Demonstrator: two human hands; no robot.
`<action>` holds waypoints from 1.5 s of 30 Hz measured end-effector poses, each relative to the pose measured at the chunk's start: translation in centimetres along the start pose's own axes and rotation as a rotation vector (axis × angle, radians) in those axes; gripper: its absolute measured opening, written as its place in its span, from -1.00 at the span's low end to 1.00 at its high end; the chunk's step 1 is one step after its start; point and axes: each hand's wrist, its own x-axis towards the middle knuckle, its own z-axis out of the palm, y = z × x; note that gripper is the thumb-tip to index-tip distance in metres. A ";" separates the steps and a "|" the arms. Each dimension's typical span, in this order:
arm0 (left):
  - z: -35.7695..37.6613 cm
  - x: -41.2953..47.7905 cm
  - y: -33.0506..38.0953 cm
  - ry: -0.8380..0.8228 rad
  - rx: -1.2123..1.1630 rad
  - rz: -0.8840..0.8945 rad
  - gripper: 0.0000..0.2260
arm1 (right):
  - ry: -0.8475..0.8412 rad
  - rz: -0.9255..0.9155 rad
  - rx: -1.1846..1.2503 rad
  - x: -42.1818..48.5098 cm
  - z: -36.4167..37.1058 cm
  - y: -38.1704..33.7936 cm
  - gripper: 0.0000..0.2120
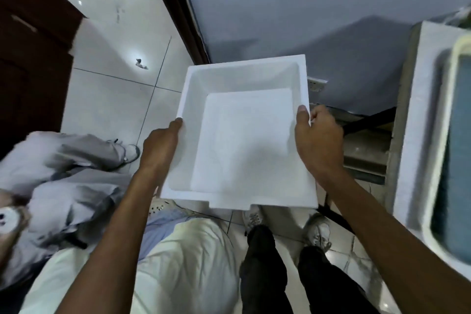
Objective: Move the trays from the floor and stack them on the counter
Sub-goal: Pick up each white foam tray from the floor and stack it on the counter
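Your left hand [160, 150] and right hand [318, 140] had fingers [303, 116] clamped on the tray's [239, 140] side rims; it wanted level carrying to the desk [418, 109].

Both arms out front, left hand [159, 145] and right hand [318, 140] gripping the tray [242, 135] by opposite side edges, thumbs on top.

Indoor room, prob. a kitchen or utility area in a home or small shop; can't tell which. Glossy white tiled floor [109, 99] w/ dark grout lines, dark wood cabinet [30, 58] at left, plain grey-blue wall [305, 7] w/ a socket [316, 84] low down. At right a white-edged desk [418, 135], shelves [364, 155] beneath it — a cream-rimmed basin [456, 64] sits on top.
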 end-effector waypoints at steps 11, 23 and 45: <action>-3.5 -16.1 7.2 -0.018 -0.384 0.284 -0.73 | 0.021 -0.065 0.168 -1.6 -16.7 -3.0 -0.57; 4.3 -29.5 14.8 -0.170 -0.425 0.429 -0.61 | 0.166 -0.023 0.224 -1.5 -32.8 5.1 -0.56; 19.2 -32.8 16.8 -0.255 -0.268 0.379 -0.58 | 0.171 0.111 0.221 3.6 -37.8 18.5 -0.61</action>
